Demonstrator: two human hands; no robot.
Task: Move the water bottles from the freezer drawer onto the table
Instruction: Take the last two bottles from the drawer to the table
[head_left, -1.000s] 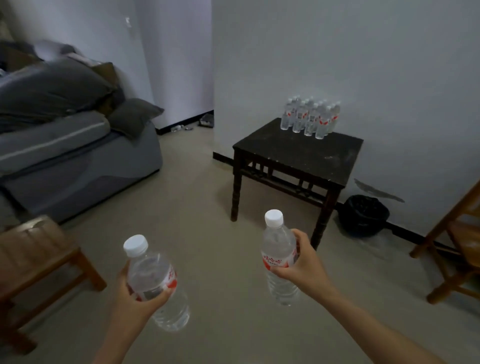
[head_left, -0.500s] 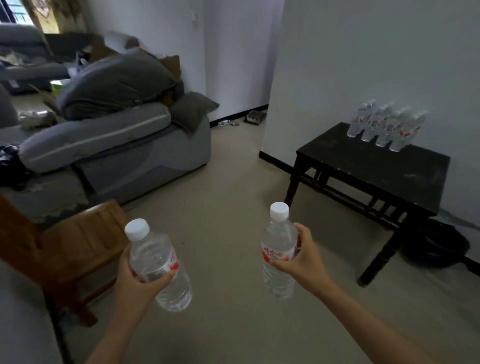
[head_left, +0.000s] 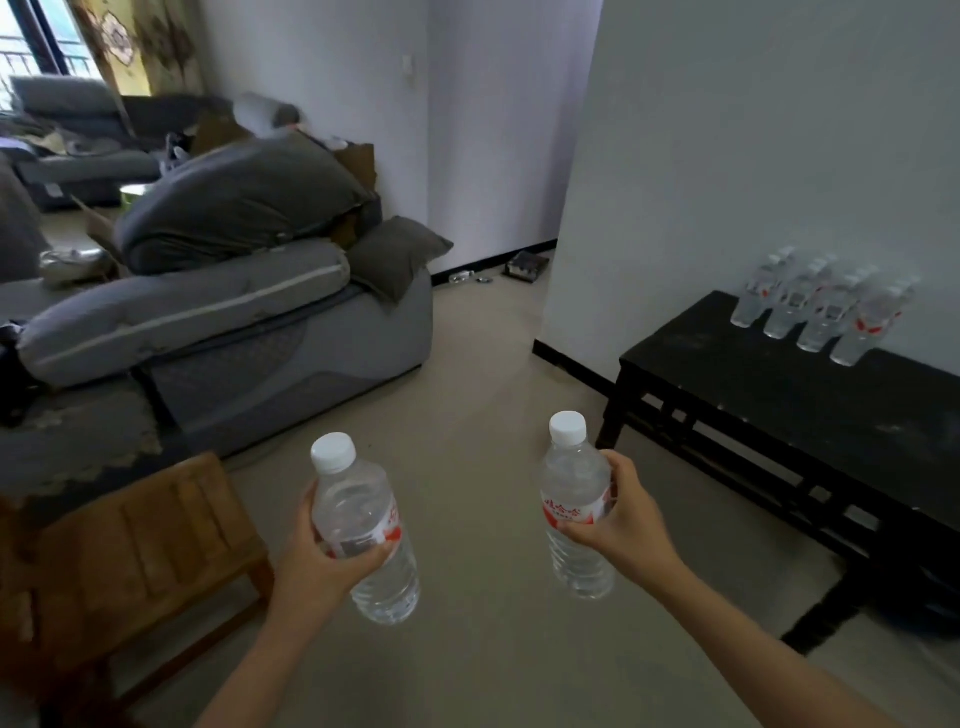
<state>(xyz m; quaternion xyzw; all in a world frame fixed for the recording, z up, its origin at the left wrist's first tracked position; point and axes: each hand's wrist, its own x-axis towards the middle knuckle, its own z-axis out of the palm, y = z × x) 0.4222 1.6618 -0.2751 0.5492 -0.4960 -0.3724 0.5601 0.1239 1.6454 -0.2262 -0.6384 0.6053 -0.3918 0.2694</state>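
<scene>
Fingers of the left hand (head_left: 311, 564) curl around a white-capped water bottle (head_left: 363, 525), held tilted above the floor. The right hand (head_left: 626, 525) wraps its fingers (head_left: 621, 467) around a second bottle (head_left: 574, 499) at its red label, upright and also in the air. To the right, against the wall, stands a dark table (head_left: 779, 415). A cluster of bottles (head_left: 821, 312) stands at its far edge, too blurred to count. A grey sofa (head_left: 260, 338) and a wooden stool (head_left: 140, 540) are on the left.

The table (head_left: 753, 384) has shifted right in view; more sofa (head_left: 291, 364), perhaps a window (head_left: 31, 52), appears.
</scene>
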